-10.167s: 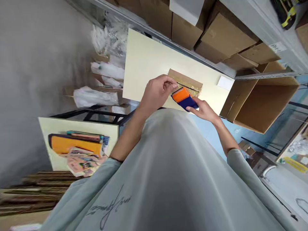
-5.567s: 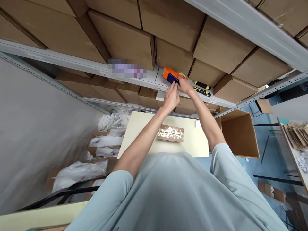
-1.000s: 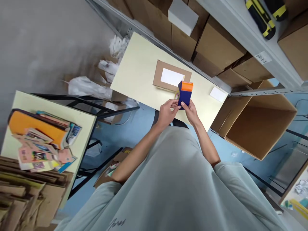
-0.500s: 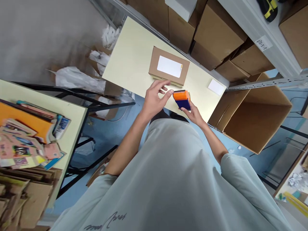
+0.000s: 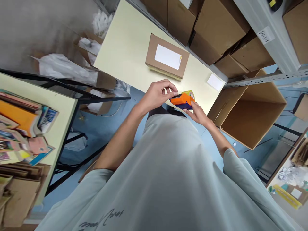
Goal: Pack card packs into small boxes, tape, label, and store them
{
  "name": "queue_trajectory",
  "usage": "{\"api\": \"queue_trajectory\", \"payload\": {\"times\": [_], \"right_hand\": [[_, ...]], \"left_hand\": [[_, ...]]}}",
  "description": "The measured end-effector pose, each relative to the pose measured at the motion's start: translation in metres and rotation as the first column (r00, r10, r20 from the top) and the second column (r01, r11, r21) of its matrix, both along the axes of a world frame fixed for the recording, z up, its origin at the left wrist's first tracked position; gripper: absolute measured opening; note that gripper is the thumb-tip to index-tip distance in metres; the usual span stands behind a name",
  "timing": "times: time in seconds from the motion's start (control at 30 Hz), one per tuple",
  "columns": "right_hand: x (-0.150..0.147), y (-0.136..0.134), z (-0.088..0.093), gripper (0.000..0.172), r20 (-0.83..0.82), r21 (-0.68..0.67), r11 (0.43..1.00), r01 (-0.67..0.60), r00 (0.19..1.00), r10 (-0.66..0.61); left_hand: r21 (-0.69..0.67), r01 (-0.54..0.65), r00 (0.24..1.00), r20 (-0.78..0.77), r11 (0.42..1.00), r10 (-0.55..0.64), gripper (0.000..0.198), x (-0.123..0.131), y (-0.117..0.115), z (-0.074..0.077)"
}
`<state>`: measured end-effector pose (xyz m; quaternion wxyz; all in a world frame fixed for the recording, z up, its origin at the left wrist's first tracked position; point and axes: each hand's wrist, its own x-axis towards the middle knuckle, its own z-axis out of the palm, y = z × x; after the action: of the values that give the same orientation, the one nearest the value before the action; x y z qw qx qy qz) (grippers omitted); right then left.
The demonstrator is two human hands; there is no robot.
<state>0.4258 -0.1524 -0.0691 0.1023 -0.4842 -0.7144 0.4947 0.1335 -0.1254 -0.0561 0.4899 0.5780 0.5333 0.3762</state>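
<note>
My right hand (image 5: 197, 113) is closed round the back of an orange and dark blue tape dispenser (image 5: 182, 99). A roll of yellowish tape (image 5: 190, 94) shows on its far side. My left hand (image 5: 161, 93) has its fingers curled, with thumb and fingertips pinched at the dispenser's dark front edge; whether they have the tape's end there is too small to tell. Just beyond both hands, a closed brown cardboard box (image 5: 149, 59) with a white label (image 5: 167, 56) lies on the cream table (image 5: 120, 48).
A white paper (image 5: 215, 82) lies at the table's right end, beside a large open carton (image 5: 250, 118). Cardboard boxes (image 5: 220, 29) fill the shelf behind. At left, another table (image 5: 64, 110) carries coloured packets and flattened cardboard. Boxes with white packing material (image 5: 67, 69) stand below.
The tape dispenser has turned in my right hand, so the tape roll now shows. My left fingers have closed in on its front edge. The whole view has shifted slightly.
</note>
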Motion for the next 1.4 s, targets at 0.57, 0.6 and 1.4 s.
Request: {"api": "queue_trajectory", "payload": {"times": [0.57, 0.6, 1.4], "right_hand": [[0.064, 0.013, -0.003, 0.07, 0.35, -0.119, 0.97, -0.212, 0.905, 0.241], [0.067, 0.018, -0.007, 0.071, 0.388, -0.129, 0.971, -0.202, 0.891, 0.237], [0.003, 0.088, -0.096, 0.061, 0.787, 0.001, 0.998, -0.057, 0.616, 0.034]], "left_hand": [[-0.064, -0.395, 0.912, 0.092, 0.916, 0.4, 0.033, 0.0, -0.049, -0.097], [-0.08, -0.402, 0.908, 0.094, 0.912, 0.409, 0.034, -0.001, -0.045, -0.109], [-0.202, -0.695, 0.683, 0.114, 0.69, 0.721, 0.028, 0.048, 0.063, -0.225]]}}
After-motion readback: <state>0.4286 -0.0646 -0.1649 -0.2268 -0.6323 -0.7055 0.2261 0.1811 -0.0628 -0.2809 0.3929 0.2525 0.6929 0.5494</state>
